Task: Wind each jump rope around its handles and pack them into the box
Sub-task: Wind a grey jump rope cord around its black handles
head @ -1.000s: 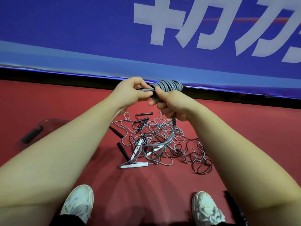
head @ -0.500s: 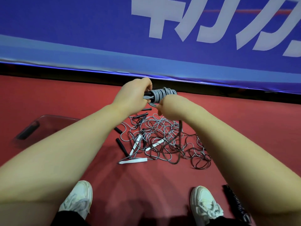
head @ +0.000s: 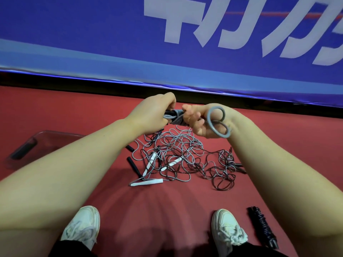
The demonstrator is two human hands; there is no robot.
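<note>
Head view, looking down past two bare forearms at a red floor (head: 167, 210). Both hands meet in the middle of the picture, raised above the floor. The left hand (head: 152, 112) has its fingers curled round a pair of black handles (head: 169, 113) held side by side. A grey rope (head: 208, 117) is wound in several turns round those handles. The right hand (head: 198, 121) touches the winding, its fingers curled and pinching the rope, and two loose loops of it curve over the back of that hand.

On the floor just beyond the hands lies a pile (head: 178, 154) of tangled grey and dark ropes with black and white handles among them. A clear box (head: 46, 138) sits on the floor at the far left, well apart from the pile, with one dark item inside. A black wound bundle (head: 262, 226) lies at lower right, just beside the right one of two white shoes (head: 83, 225). A blue banner (head: 92, 34) with white lettering fills the top.
</note>
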